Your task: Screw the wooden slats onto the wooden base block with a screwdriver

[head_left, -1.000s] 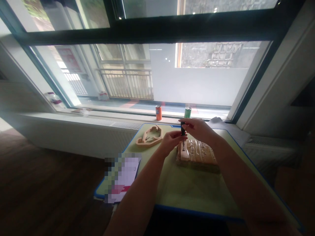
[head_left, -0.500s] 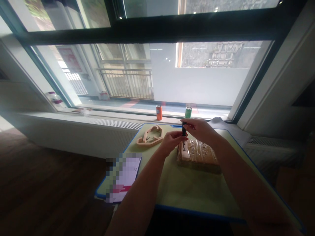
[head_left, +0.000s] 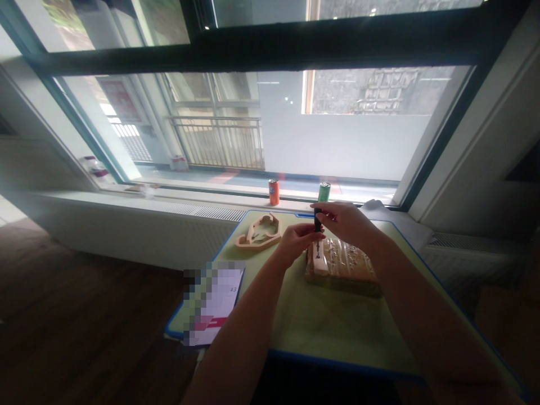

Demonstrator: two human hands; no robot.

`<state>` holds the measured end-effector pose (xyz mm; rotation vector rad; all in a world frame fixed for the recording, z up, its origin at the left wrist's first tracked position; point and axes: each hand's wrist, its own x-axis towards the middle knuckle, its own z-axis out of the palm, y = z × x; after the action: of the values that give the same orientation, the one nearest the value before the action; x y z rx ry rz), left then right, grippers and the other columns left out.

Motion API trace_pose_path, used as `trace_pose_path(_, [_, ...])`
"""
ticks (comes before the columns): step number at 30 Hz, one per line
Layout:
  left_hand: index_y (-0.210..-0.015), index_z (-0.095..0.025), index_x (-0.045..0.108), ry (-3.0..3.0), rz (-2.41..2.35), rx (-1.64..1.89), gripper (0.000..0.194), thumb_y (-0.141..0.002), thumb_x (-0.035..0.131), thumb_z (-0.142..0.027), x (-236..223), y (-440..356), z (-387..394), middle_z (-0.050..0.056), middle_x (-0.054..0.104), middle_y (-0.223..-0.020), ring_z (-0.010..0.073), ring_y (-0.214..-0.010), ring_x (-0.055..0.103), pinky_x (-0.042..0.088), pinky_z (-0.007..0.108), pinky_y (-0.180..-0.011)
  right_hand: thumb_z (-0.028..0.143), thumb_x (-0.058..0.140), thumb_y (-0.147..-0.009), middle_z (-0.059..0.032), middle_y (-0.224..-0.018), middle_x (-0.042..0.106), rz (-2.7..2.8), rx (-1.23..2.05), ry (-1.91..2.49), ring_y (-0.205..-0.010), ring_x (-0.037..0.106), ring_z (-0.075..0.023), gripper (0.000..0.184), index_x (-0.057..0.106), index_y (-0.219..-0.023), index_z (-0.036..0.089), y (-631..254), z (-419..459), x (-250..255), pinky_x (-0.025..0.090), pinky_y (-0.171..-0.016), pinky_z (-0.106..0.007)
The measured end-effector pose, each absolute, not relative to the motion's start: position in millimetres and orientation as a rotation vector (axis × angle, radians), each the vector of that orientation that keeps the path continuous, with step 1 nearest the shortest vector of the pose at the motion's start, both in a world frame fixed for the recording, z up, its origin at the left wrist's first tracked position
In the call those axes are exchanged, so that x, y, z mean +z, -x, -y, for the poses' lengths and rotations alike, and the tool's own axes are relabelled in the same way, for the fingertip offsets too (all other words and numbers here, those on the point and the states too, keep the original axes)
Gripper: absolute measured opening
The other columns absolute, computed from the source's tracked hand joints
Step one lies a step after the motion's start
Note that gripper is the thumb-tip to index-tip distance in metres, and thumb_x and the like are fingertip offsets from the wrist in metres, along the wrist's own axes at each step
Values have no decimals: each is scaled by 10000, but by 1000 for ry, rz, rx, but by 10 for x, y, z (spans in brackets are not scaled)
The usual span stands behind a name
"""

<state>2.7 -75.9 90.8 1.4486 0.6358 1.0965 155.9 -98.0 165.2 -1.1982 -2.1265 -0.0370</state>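
Observation:
My right hand point(head_left: 343, 219) pinches the upper part of a slim black screwdriver-like tool point(head_left: 318, 219), which stands upright. My left hand point(head_left: 297, 239) is closed around its lower end, thumb and fingers together. Both hands are above the near-left part of a brown block point(head_left: 346, 287) wrapped in shiny clear film. On the block's left side lies a pale strip point(head_left: 319, 259) with small dark marks, directly below the tool. Rows of small bits show on the block's top. The tool's tip is hidden by my left fingers.
The green table point(head_left: 329, 332) has a blue edge. A beige curved frame point(head_left: 259, 242) lies at its back left, and a partly blurred-out flat panel point(head_left: 225, 298) at front left. Behind stand an orange can point(head_left: 274, 193) and a green can point(head_left: 324, 192) on the window sill.
Both hands keep hold of the black tool in nearly the same place over the block. The whole view has shifted very slightly; nothing was let go or taken up.

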Motion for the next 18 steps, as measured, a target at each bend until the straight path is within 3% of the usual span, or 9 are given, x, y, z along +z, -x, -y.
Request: trace_pose_path(18, [-880,-98,695,-1435,-642,1095,387,-600,735,-362,911,-21,758,67,665,-736,55,-525,437,320,212,-497,250,471,-834,-49,-930,696,2146,-51,1194,-727,620,-148,337,629,-1128,205,-1551,983,1639,459,-649,-249])
